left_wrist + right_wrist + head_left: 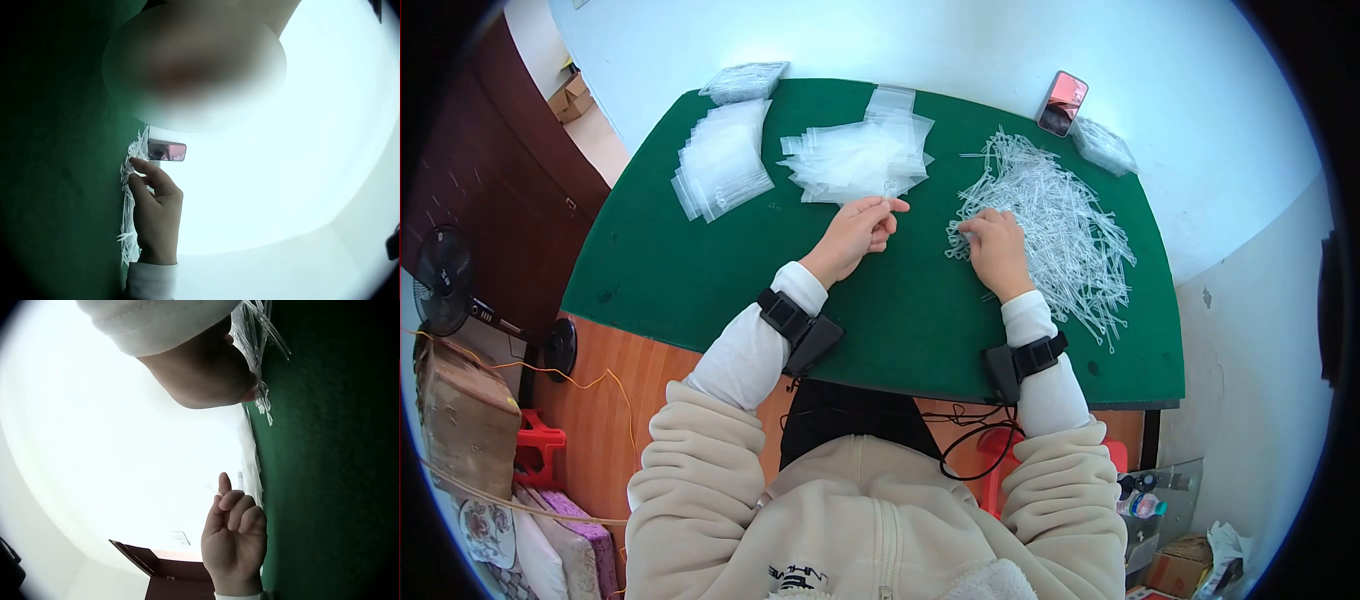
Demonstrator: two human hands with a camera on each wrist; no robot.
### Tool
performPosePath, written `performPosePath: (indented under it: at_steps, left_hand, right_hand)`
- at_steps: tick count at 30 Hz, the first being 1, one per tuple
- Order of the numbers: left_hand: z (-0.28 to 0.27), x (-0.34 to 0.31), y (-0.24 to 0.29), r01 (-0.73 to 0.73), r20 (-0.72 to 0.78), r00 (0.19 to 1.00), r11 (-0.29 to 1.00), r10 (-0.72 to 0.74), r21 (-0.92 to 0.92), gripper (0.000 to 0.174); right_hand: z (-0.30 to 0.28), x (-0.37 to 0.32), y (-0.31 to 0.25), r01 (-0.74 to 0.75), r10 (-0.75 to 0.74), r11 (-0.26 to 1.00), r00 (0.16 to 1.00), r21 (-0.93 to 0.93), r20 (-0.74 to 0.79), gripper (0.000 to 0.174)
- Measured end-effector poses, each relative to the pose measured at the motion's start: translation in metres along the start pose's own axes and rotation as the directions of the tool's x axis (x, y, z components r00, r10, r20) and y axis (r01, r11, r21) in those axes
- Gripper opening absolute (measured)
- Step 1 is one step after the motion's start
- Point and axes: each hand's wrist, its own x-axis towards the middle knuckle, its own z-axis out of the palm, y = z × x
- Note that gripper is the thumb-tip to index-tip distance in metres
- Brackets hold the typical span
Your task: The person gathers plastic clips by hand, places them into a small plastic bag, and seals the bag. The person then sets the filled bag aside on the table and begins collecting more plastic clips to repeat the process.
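My left hand point(862, 238) is raised over the table, just in front of the fanned clear zip bags point(850, 165). Its index finger points out while the other fingers curl in, and a small clear plastic piece shows at the pinching fingertips. Much of that piece is hidden. At the left edge of a heap of clear plastic sticks with looped ends point(1065, 225), my right hand point(1000, 255) reaches down with bent fingers. In the left wrist view, the right thumb and index fingertips stand slightly apart against the sticks point(129, 240).
A second fan of clear bags point(725, 160) lies at the left, with a bundled pack point(745, 82) behind it. A phone point(1063, 103) leans at the back right beside another wrapped pack point(1104, 147). The green tabletop point(900, 330) has a curved back edge along the wall.
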Motion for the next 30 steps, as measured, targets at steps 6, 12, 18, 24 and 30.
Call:
performPosePath:
  at_steps: [6,12,18,24,30]
  left_hand:
    - [0.000,0.000,0.000,0.031,0.045,0.998,0.999,-0.032,0.030,0.025]
    - [0.000,0.000,-0.001,0.055,0.047,0.997,0.996,-0.058,0.064,0.026]
    - [-0.002,0.002,-0.003,0.040,0.062,0.997,0.989,-0.049,0.140,0.027]
    - [0.002,0.001,-0.004,0.090,0.087,0.991,0.986,-0.103,0.143,0.028]
    - [0.002,-0.001,-0.005,0.137,0.205,0.964,0.976,-0.171,0.171,0.031]
  right_hand:
    - [-0.005,0.001,-0.002,-0.057,0.065,0.991,0.995,-0.120,0.069,0.008]
    - [-0.007,0.001,-0.006,-0.057,0.063,0.993,0.997,-0.107,0.049,0.004]
    - [-0.010,0.006,-0.011,0.050,-0.048,0.998,0.997,0.034,-0.068,0.001]
    - [-0.003,0.004,-0.031,-0.270,0.196,0.514,0.961,0.815,0.195,0.009]
    - [0.000,0.001,-0.028,-0.376,0.129,0.205,0.925,0.904,0.356,0.019]
